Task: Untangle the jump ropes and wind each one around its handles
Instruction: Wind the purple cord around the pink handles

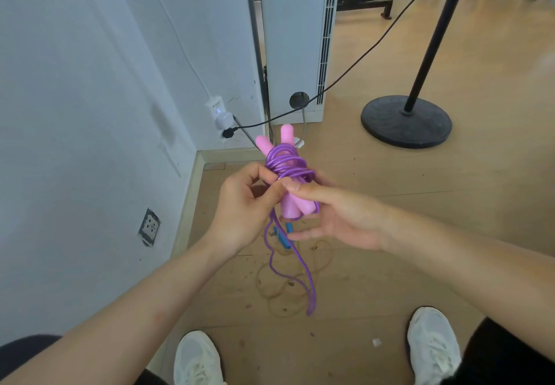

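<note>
Two pink handles (289, 204) are held side by side, with several turns of purple rope (288, 165) coiled around their middle. My left hand (243, 210) grips the handles from the left. My right hand (336, 216) pinches the purple coil with thumb and forefinger, its other fingers spread below. A loose purple tail (300, 267) hangs down toward the floor. On the floor beneath lies a second rope, tan and looped (282, 291), with blue handles (283, 237) partly hidden behind my hands.
A white wall with a plug adapter (220, 117) and a socket (149, 227) runs along the left. A black cable (345, 75) crosses above the floor. A black round stand base (405, 122) sits at right. My white shoes (196, 360) are below.
</note>
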